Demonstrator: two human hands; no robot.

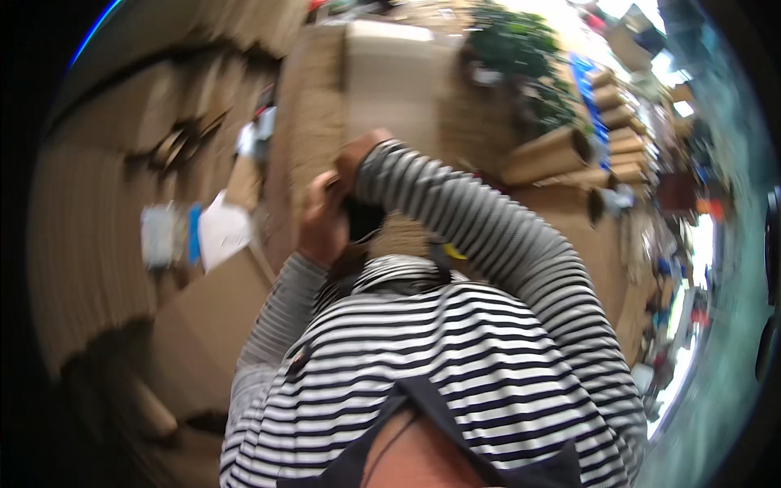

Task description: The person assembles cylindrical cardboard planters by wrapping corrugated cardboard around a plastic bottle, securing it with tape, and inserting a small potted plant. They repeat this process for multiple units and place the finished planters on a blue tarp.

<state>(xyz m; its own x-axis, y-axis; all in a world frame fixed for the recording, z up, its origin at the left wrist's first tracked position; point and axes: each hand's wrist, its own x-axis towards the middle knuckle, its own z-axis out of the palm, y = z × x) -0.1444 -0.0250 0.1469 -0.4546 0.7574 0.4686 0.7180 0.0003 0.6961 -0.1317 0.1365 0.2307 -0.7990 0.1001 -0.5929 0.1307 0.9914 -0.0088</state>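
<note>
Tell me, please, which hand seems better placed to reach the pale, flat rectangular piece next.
Probably the right hand: it is by the near end of the pale, flat rectangular piece, while the left hand sits farther back, beside a dark, blurred object.

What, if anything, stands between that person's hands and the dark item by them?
Nothing visible does. The left hand is close beside the dark item, and the right hand is just beyond it; blur hides whether either touches it. The cardboard tubes are off to the right, away from both hands.
</note>
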